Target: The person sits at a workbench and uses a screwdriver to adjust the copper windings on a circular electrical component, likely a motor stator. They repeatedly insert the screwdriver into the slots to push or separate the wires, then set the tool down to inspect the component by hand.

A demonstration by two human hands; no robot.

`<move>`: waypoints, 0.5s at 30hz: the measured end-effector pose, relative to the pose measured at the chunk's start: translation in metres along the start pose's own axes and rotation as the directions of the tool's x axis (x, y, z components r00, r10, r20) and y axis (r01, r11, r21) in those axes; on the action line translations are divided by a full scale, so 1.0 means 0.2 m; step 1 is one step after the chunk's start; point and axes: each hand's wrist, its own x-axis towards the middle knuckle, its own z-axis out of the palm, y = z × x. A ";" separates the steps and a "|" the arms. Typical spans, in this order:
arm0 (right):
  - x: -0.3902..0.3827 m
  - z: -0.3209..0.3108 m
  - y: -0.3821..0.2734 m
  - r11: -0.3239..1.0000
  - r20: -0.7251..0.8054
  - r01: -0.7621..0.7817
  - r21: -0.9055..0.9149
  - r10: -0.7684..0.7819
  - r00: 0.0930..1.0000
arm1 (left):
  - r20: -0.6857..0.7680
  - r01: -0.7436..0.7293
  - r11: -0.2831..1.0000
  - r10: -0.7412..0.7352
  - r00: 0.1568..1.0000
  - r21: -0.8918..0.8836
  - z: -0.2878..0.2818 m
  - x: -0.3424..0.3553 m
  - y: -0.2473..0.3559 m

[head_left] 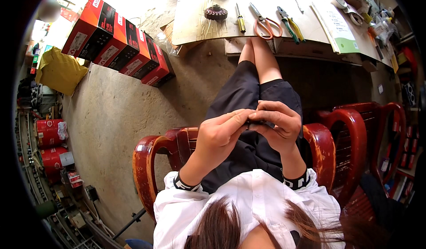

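Above my lap, my left hand (220, 132) and my right hand (280, 124) meet with their fingertips pinched together. Both are closed around a small dark piece (255, 123), mostly covered by the fingers, so its kind cannot be made out. Beyond my knees, a round, toothed coil core with thin wires (216, 13) lies on the worktable (191, 25). To its right are a screwdriver with a yellow-and-black handle (240, 19), orange-handled scissors (266, 26) and pliers with green-and-yellow grips (290, 25).
Red-and-black boxes (116, 38) stand in a row at the far left, near a yellow bag (61, 71). A booklet (339, 31) and tape rolls (339, 1) lie on the table's right side. Red wooden chair arms (144, 158) flank me; red drums (49, 132) stand at left.
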 end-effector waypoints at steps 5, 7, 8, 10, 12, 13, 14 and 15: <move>0.00 0.00 0.01 0.999 0.007 -0.002 -0.036 0.002 1.000 | -0.003 0.016 1.000 -0.016 1.000 0.016 0.01 0.00 -0.01; 0.02 0.00 0.02 0.996 0.020 -0.047 -0.073 0.049 0.999 | -0.034 0.063 0.996 -0.061 0.998 0.060 0.03 0.01 -0.04; 0.03 0.01 0.02 0.989 0.020 -0.114 -0.091 0.117 0.993 | -0.051 0.088 0.993 -0.084 0.995 0.083 0.04 0.02 -0.06; 0.01 0.06 0.02 0.949 -0.065 -0.314 0.023 0.315 0.947 | -0.079 0.090 0.984 -0.079 0.994 0.153 0.06 0.01 -0.08; 0.00 0.04 0.00 0.860 -0.021 -0.487 0.153 0.495 0.869 | -0.099 0.083 0.973 -0.063 0.993 0.216 0.06 0.02 -0.09; 0.00 0.03 0.00 0.795 0.009 -0.568 0.212 0.580 0.815 | -0.089 0.082 0.970 -0.063 0.994 0.230 0.06 0.02 -0.10; -0.01 0.03 0.00 0.783 0.018 -0.577 0.234 0.590 0.807 | -0.063 0.075 0.971 -0.062 0.996 0.226 0.06 0.02 -0.11; -0.02 0.03 0.00 0.769 0.028 -0.585 0.256 0.600 0.800 | -0.038 0.068 0.973 -0.061 0.997 0.223 0.06 0.02 -0.12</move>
